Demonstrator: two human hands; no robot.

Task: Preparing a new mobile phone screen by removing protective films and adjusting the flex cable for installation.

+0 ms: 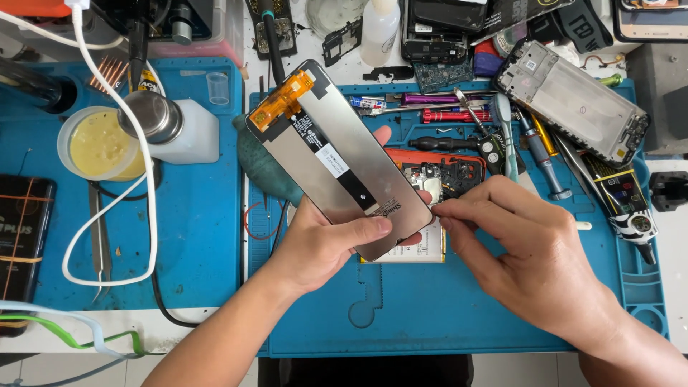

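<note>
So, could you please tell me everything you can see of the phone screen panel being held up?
The screen panel is a thin, flat rectangle shown from its back: dull grey metal-looking surface, an orange ribbon cable at its upper end, and white and black stickers along the middle. It is tilted diagonally above the blue mat. The left hand grips its lower end; the right hand pinches at its lower corner.

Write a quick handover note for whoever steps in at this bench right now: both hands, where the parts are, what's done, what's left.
Left hand: holds the phone screen panel back side up, orange flex cable at its far end.
Right hand: fingertips pinch at the panel's near corner.
Opened phone body lies on the blue mat underneath; a spare frame and tools sit beyond.
Done: panel is off the body.
Left: whatever the right hand is picking at; too small to tell.
</note>
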